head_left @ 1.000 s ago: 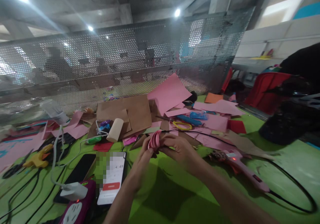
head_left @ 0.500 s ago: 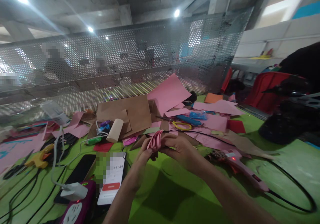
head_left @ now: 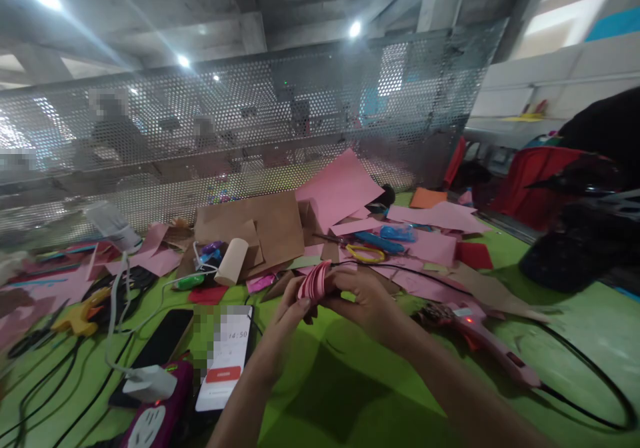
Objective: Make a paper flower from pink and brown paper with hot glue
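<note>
A small bundle of pink paper pieces (head_left: 314, 283), layered and slightly fanned, is held above the green table. My left hand (head_left: 284, 318) pinches its left and lower side, with the thumb on the near edge. At its right side, the fingers of my right hand (head_left: 364, 305) are bent in and close on the bundle; their tips are partly hidden. A pink hot glue gun (head_left: 493, 349) with a red light lies to the right of my right hand. Scissors with a yellow handle (head_left: 366, 253) rest behind the hands.
A lit phone (head_left: 225, 365), a dark phone (head_left: 167, 335) and a purple power strip (head_left: 167, 415) lie left. Behind stand a cardboard sheet (head_left: 280, 225), a paper tube (head_left: 233, 261) and pink paper (head_left: 340, 188). Black cable (head_left: 590, 341) loops right. A perforated metal screen (head_left: 240, 128) borders the back.
The pink pieces have fanned out and tilted a little to the right between my fingers. Both hands stay in nearly the same place.
</note>
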